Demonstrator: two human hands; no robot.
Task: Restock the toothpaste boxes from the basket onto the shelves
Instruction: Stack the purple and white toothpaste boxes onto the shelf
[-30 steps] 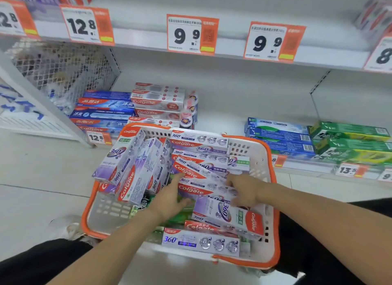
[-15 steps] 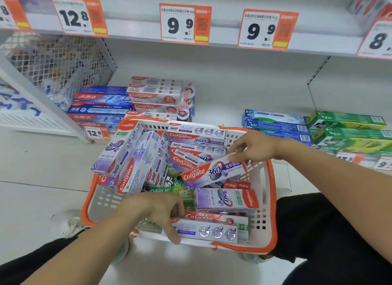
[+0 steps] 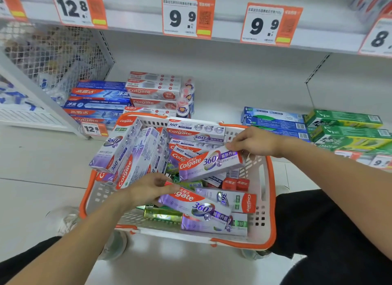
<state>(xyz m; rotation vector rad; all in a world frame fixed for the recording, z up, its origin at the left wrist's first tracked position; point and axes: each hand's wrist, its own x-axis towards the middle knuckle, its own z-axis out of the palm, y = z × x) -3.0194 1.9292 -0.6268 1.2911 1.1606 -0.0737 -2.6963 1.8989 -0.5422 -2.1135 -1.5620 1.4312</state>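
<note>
I have both hands in the basket [image 3: 266, 202], which sits on the floor between my knees, just in front of the bottom shelf [image 3: 222, 106]. My right hand [image 3: 253, 141] pinches the far end of a purple-and-white Colgate 360 box [image 3: 210, 163] between thumb and fingers; I hold it by the end so the long box swings clear of the pile and can go onto the shelf lengthwise. It is tilted, its near-left end hanging over the other boxes. My left hand [image 3: 148, 190] has its fingers curled round the end of a second Colgate 360 box [image 3: 195, 204], which lies low on the near side of the basket, over the boxes under it; taking one in each hand should halve the trips.

The rest of the stock stays jumbled in the basket: several boxes lean upright against the left wall [image 3: 118, 149], others lie flat along the far rim. On the shelf, Colgate boxes [image 3: 152, 91] are stacked flat at far left and green boxes [image 3: 343, 125] at right, with a bare stretch between them. I judge that gap the likely home for these two.
</note>
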